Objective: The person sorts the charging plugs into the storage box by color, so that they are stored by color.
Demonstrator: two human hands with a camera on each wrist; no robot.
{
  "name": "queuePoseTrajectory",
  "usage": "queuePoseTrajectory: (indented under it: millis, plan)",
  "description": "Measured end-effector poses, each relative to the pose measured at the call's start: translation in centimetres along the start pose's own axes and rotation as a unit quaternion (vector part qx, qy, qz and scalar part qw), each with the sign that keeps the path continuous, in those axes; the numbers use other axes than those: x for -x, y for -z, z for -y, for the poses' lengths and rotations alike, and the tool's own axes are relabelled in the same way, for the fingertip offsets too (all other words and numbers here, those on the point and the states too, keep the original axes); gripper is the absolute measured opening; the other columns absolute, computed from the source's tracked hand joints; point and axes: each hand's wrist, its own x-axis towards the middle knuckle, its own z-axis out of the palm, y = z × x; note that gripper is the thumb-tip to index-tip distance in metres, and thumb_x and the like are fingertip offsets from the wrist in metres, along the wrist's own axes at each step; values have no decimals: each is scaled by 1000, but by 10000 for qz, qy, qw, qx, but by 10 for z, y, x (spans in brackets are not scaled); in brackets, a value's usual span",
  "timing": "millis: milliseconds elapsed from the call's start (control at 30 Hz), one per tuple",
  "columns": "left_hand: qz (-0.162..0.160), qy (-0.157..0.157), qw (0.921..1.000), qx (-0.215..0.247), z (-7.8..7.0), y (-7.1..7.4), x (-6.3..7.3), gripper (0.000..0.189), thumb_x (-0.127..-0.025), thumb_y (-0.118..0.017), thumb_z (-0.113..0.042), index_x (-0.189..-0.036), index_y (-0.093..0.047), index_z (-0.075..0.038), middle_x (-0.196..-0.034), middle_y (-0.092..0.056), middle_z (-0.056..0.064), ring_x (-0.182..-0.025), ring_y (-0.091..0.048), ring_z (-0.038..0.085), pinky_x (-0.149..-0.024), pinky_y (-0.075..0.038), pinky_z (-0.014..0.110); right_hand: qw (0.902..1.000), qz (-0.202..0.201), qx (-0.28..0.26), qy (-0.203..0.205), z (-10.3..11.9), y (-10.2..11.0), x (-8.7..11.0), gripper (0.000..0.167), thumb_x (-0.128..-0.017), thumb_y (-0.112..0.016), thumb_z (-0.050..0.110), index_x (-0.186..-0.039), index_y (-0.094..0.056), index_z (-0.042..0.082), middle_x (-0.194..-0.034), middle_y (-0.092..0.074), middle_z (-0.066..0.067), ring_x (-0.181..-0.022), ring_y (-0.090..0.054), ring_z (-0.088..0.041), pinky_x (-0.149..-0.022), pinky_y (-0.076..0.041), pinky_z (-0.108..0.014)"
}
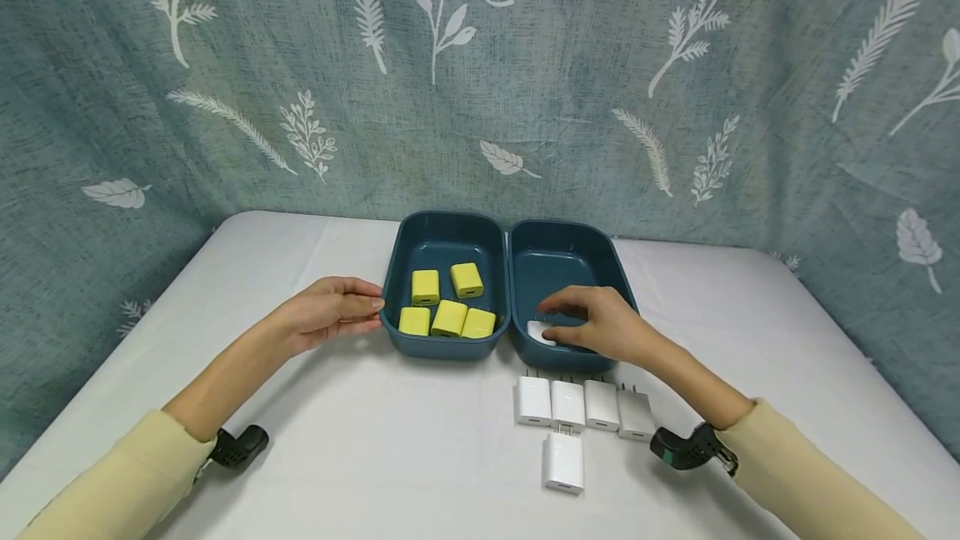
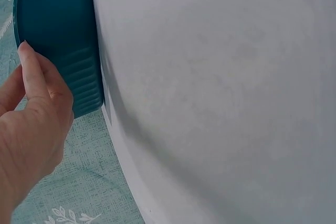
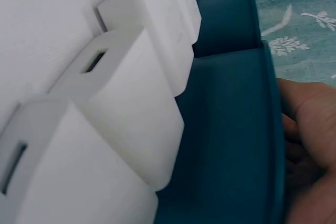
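White-covered table (image 1: 375, 457), two dark blue bins side by side: left bin (image 1: 420, 252) with five yellow adapters (image 1: 448, 318), right bin (image 1: 555, 269) with one white adapter (image 1: 536, 331) near its front left. Right hand (image 1: 603, 325) reaches in, thumb and index finger a narrow gap apart at that adapter; cannot tell whether they grip it. Left hand (image 1: 337, 312) touches the left bin's outer rim, fingers fairly straight. Five more white adapters (image 1: 563, 461) lie just in front of the right bin. For a clean placement: keep the adapter low, release it flat on the bin floor, mind the prongs, lift straight up past the wall, left hand light on the rim.
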Motion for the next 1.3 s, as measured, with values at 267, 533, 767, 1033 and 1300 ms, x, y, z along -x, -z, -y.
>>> queuePoseTrajectory:
  millis: [267, 533, 767, 1033, 1300]
  plan:
    - [4, 15, 10000, -17, 0, 0, 0, 35, -101, -53, 1, -130, -40, 14, -102, -61, 11, -89, -68, 15, -86, -58, 27, 9989, -178, -413, -162, 9, 16, 17, 39, -88, -78, 18, -123, -68, 6, -120, -67, -11, -116, -61, -27, -99, -52, -39]
    - [29, 92, 9999, -100, -2, 3, 1, 36, -100, -54, 0, -131, -40, 14, -104, -61, 13, -90, -67, 16, -87, -58, 28, 9980, -393, -439, -216, 19, 29, 38, 39, -88, -78, 20, -125, -67, 10, -121, -66, -3, -116, -61, -23, -99, -52, -38]
    - [94, 92, 9999, -45, -4, 2, -1, 36, -101, -53, 1, -131, -39, 15, -103, -62, 12, -89, -68, 15, -86, -58, 27, 9972, -639, -323, -193, 25, 39, 58, 37, -87, -78, 17, -122, -68, 13, -120, -67, -1, -114, -62, -18, -96, -51, -22]
    - [99, 108, 9999, -55, -4, 2, -3, 37, -101, -52, 1, -132, -39, 15, -102, -62, 12, -89, -67, 15, -87, -58, 27, 9959, -810, -363, -159, 28, 41, 79, 37, -86, -79, 13, -121, -69, 15, -118, -67, 2, -113, -60, -5, -96, -49, -17]
    - [121, 44, 9999, -1, -2, 5, -3, 36, -101, -51, 3, -132, -38, 15, -100, -61, 10, -89, -67, 15, -89, -57, 28, 9952, -832, -369, -356, 30, 39, 101, 37, -86, -79, 14, -121, -68, 16, -118, -68, -1, -113, -60, -3, -95, -49, -15]
